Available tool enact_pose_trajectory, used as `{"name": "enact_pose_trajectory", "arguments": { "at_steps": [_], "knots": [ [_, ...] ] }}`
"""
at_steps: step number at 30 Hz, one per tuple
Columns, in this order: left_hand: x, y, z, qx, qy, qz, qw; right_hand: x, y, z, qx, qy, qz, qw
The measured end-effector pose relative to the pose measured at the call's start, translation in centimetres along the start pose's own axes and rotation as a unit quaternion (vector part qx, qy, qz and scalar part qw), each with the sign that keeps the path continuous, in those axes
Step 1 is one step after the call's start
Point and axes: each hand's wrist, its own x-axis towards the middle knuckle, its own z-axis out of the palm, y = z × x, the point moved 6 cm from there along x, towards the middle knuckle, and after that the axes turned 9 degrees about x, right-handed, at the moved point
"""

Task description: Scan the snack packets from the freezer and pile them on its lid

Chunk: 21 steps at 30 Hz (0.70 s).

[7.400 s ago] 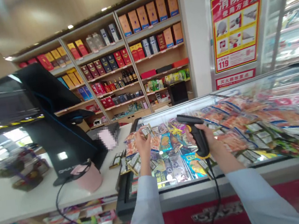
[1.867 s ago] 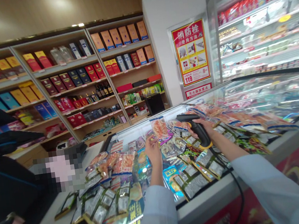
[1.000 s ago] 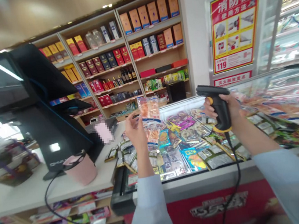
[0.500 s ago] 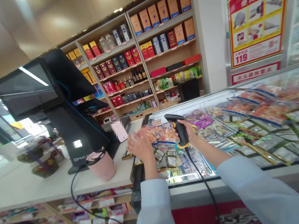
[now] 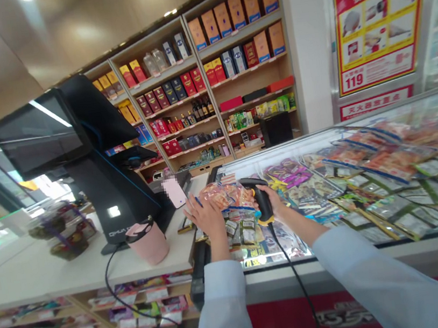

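Note:
My right hand [image 5: 274,202] is wrapped round the handle of a black and yellow barcode scanner [image 5: 264,206], its head pointing left over clear packets. My left hand [image 5: 207,219] has its fingers spread, palm down, against the left end of a clear packet of reddish-orange food [image 5: 218,194]. This packet lies on the glass top of a display freezer, and its far right end is partly behind the scanner. Below it are green and silver packets [image 5: 248,231]. The scanner's black cord [image 5: 293,278] hangs down the freezer's front.
On the white counter [image 5: 75,274] at left stand a pink cup-shaped holder [image 5: 148,243], a black checkout terminal [image 5: 114,184] and stacked clear tubs [image 5: 64,237]. A pink phone [image 5: 175,193] leans near the terminal. More packets [image 5: 389,156] cover the freezer's right. Shelves [image 5: 203,79] of boxes stand behind.
My right hand has moved the scanner slightly left and down, closer over the packet. The left hand stays at the packet's left end, its fingers spread a little more.

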Motion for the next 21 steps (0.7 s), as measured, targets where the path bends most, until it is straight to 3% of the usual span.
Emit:
{"name": "enact_pose_trajectory", "arguments": {
  "at_steps": [8, 14, 21],
  "knots": [
    [-0.3, -0.1, -0.1, 0.020, -0.002, -0.014, 1.000, -0.2, 0.1, 0.0, 0.018, 0.024, 0.003, 1.000],
    [-0.2, -0.1, -0.1, 0.018, 0.010, 0.025, 0.999, -0.2, 0.2, -0.1, 0.028, 0.042, 0.005, 0.999],
    [-0.3, -0.4, 1.0, 0.012, -0.035, 0.018, 0.999, 0.3, 0.4, -0.3, 0.020, 0.028, 0.007, 0.999]
  ]
}}
